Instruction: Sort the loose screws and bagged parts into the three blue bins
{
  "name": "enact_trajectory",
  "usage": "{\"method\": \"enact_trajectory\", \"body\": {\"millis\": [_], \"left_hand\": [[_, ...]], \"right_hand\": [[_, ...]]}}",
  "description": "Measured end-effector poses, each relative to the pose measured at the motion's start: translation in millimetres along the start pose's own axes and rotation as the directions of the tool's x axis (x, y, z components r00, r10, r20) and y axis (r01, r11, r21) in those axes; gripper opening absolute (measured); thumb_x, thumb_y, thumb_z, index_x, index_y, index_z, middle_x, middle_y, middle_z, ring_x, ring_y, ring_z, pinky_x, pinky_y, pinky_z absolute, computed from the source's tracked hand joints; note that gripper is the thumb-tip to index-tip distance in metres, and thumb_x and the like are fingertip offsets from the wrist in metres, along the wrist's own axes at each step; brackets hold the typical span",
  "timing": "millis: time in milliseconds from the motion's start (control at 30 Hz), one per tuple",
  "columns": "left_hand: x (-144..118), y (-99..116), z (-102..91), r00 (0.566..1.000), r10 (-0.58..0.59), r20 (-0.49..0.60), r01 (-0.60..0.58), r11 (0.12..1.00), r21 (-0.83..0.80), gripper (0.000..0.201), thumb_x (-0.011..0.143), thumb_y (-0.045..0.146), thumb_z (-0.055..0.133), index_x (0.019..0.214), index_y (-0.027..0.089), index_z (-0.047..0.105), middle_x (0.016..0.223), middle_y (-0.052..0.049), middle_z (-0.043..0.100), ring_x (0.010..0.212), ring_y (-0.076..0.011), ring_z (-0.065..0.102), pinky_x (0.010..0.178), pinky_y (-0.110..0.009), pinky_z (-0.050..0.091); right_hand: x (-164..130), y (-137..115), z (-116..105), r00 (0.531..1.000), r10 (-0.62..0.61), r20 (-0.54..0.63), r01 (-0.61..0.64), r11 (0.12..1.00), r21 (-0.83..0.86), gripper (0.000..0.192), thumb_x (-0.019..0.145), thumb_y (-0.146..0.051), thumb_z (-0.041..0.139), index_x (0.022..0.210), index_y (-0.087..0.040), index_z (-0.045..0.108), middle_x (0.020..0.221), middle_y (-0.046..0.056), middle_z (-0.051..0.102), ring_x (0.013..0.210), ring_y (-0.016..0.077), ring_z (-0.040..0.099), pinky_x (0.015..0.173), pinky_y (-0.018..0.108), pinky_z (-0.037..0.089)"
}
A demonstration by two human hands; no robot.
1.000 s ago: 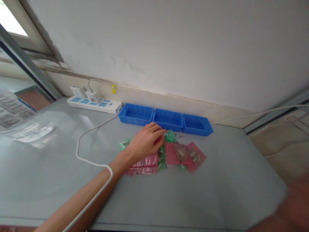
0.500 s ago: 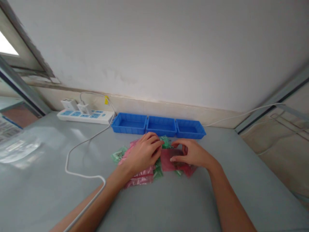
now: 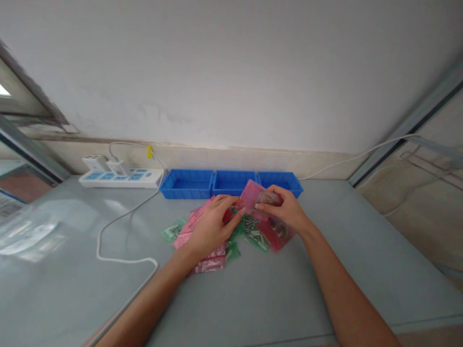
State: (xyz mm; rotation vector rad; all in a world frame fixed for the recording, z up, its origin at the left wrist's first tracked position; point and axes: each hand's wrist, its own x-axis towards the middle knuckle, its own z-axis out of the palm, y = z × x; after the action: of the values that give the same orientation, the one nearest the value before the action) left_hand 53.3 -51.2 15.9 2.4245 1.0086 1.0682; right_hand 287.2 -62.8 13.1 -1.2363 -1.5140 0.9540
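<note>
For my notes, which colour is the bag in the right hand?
Pink: the bag in the right hand shows best in the head view.

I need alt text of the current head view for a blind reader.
A person's right hand holds a pink bag above a grey table; the left hand is over more pink bags and green bags. Behind stand three blue trays and a white power strip.
</note>
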Motion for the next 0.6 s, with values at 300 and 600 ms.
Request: {"method": "enact_trajectory", "body": {"millis": [300,600], "left_hand": [[3.7,8.8,-0.8,0.948,-0.314,0.054,0.302,0.831,-0.466,0.027,0.093,0.043,0.064,0.086,0.018,0.070,0.076,-0.002,0.073,0.069,-0.0165,0.067,0.066,-0.026,0.053],[1.9,5.6,-1.0,0.928,-0.371,-0.012,0.345,0.875,-0.341,0.035,0.090,0.048,0.065,0.073,0.018,0.066,0.065,0.000,0.066,0.059,-0.0139,0.059,0.057,-0.024,0.047]], "right_hand": [[2.0,0.6,4.9,0.998,0.066,-0.021,-0.061,0.984,0.167,0.042,0.077,-0.057,0.078,0.101,-0.024,0.066,0.080,-0.001,0.071,0.067,0.0165,0.065,0.063,0.028,0.053],[0.9,-7.2,2.5,0.992,0.105,0.064,-0.121,0.934,0.336,0.081,0.064,-0.046,0.090,0.133,-0.033,0.050,0.102,0.001,0.076,0.088,0.0238,0.075,0.076,0.038,0.063]]}}
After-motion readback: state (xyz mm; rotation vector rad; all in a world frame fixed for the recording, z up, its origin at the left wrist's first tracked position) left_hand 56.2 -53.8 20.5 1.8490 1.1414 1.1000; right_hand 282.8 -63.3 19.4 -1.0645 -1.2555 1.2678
